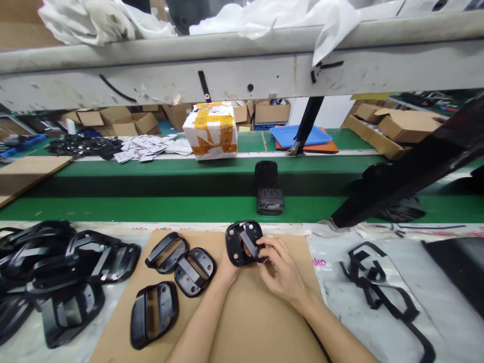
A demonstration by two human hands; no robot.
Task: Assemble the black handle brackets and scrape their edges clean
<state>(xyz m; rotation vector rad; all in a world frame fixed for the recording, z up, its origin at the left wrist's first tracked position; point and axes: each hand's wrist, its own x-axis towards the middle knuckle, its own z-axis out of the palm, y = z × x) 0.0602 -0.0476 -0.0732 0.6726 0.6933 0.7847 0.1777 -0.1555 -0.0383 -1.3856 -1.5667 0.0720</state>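
Note:
A black plastic part (235, 246) with round holes and a raised bar is held up over the cardboard sheet (260, 322). My left hand (228, 267) grips it from below and behind, its fingers mostly hidden by the part. At its right side my right hand (278, 267) is closed, with fingertips pinching a dark strip (249, 242) that lies across the opening. Several similar black parts (154, 312) lie on the cardboard to the left of my left forearm.
A pile of black parts (68, 282) fills the left side. Black strips (378, 287) lie at right. Beyond are a green conveyor (170, 206) with a black ribbed object (268, 186), a taped box (212, 131) and a slanting black post (397, 171). A beam (234, 75) crosses above.

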